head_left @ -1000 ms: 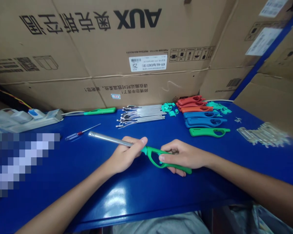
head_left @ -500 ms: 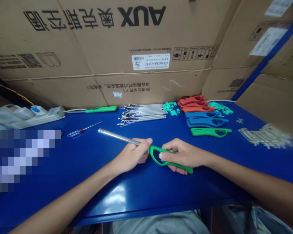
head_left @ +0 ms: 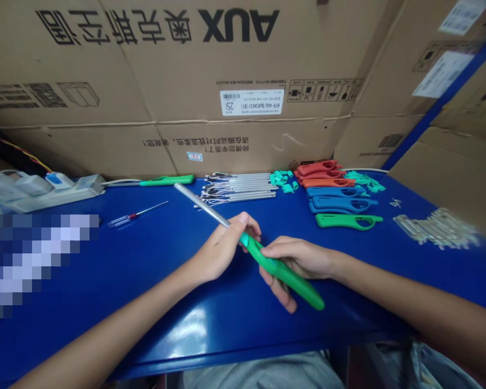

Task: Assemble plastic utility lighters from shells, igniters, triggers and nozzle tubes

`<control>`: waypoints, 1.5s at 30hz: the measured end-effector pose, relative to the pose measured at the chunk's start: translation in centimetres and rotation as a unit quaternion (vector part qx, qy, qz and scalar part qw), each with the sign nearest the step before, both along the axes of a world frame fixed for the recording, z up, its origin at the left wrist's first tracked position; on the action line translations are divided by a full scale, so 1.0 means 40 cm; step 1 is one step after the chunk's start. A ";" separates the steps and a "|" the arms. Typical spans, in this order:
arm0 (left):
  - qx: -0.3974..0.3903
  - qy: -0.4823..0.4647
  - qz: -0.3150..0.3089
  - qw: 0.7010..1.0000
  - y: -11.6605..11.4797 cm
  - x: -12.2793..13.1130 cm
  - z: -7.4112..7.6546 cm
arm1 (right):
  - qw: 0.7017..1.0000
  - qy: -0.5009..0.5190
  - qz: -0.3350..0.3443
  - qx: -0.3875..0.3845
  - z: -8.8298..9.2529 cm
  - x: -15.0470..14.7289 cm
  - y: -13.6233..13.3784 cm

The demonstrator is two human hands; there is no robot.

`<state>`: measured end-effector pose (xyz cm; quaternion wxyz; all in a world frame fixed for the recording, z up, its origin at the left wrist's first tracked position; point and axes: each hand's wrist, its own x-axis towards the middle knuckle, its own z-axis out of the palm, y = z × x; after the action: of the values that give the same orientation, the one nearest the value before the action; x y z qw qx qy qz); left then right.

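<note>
A long lighter with a green handle (head_left: 283, 274) and a silver metal tube (head_left: 202, 205) is held over the blue table (head_left: 146, 281). My left hand (head_left: 227, 246) is closed round the tube where it meets the handle. My right hand (head_left: 295, 262) grips the green handle from behind, fingers curled under it. The tube points up and to the far left.
Along the back lie a row of silver tubes (head_left: 238, 189), small teal caps (head_left: 282, 179), red, blue and green handles (head_left: 340, 197), a finished green lighter (head_left: 166, 180) and a small screwdriver (head_left: 135, 215). Clear plastic parts (head_left: 437, 229) sit at right. Cardboard boxes (head_left: 227, 70) wall the back.
Both hands have turned the lighter: the tube tip swung up and toward the back, the handle rolled onto its edge and its rear end dropped toward me.
</note>
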<state>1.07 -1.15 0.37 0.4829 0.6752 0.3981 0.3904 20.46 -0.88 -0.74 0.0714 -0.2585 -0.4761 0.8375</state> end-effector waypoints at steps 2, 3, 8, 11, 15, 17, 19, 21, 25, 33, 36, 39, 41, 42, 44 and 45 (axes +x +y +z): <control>0.019 0.004 0.015 1.000 -0.004 0.005 0.004 | 0.999 0.025 -0.018 -0.006 0.005 -0.008 -0.005; 0.021 0.003 0.013 1.000 -0.006 0.008 0.006 | 0.999 0.029 -0.043 0.005 0.010 -0.013 -0.009; -0.022 -0.051 -0.022 0.998 -0.012 0.039 0.025 | 0.986 -0.009 -0.119 0.112 0.039 -0.035 -0.022; -0.067 -0.077 -0.026 0.994 -0.010 0.065 0.037 | 0.990 -0.031 -0.108 0.088 0.045 -0.035 -0.020; -0.106 -0.086 -0.055 0.989 -0.007 0.090 0.033 | 0.993 -0.054 -0.107 0.019 0.050 -0.023 -0.020; -0.117 -0.098 -0.039 0.987 -0.010 0.094 0.026 | 0.994 -0.045 -0.103 -0.015 0.051 -0.021 -0.024; -0.136 -0.116 -0.037 0.983 -0.015 0.094 0.021 | 0.995 -0.022 -0.088 -0.034 0.047 -0.022 -0.027; -0.170 -0.136 -0.050 0.975 -0.019 0.090 0.017 | 0.996 0.007 -0.075 -0.043 0.040 -0.025 -0.028; -0.256 -0.162 -0.089 0.949 -0.023 0.082 0.005 | 0.996 0.036 -0.063 -0.049 0.026 -0.025 -0.029; -0.293 -0.188 -0.126 0.929 -0.019 0.081 -0.016 | 0.995 0.051 -0.058 -0.067 0.015 -0.025 -0.037; -0.288 -0.202 -0.123 0.928 -0.015 0.080 -0.015 | 0.991 0.072 -0.016 -0.116 0.015 -0.015 -0.023; -0.247 -0.250 -0.157 0.923 -0.010 0.074 -0.009 | 0.978 0.113 0.037 -0.171 0.019 0.008 -0.004; -0.214 -0.261 -0.154 0.929 -0.006 0.066 -0.006 | 0.972 0.137 0.037 -0.185 0.021 0.023 0.004; -0.199 -0.260 -0.134 0.935 -0.004 0.062 -0.006 | 0.972 0.144 0.029 -0.186 0.021 0.028 0.006; -0.175 -0.249 -0.088 0.948 0.002 0.050 -0.008 | 0.973 0.141 0.007 -0.180 0.019 0.033 0.006; -0.165 -0.242 -0.072 0.954 0.005 0.044 -0.010 | 0.977 0.131 -0.008 -0.169 0.017 0.032 0.005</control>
<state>2.82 -0.96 -0.03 0.6957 0.4986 0.2789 0.4353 21.76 -0.70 -0.05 0.0946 -0.1586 -0.3118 0.9320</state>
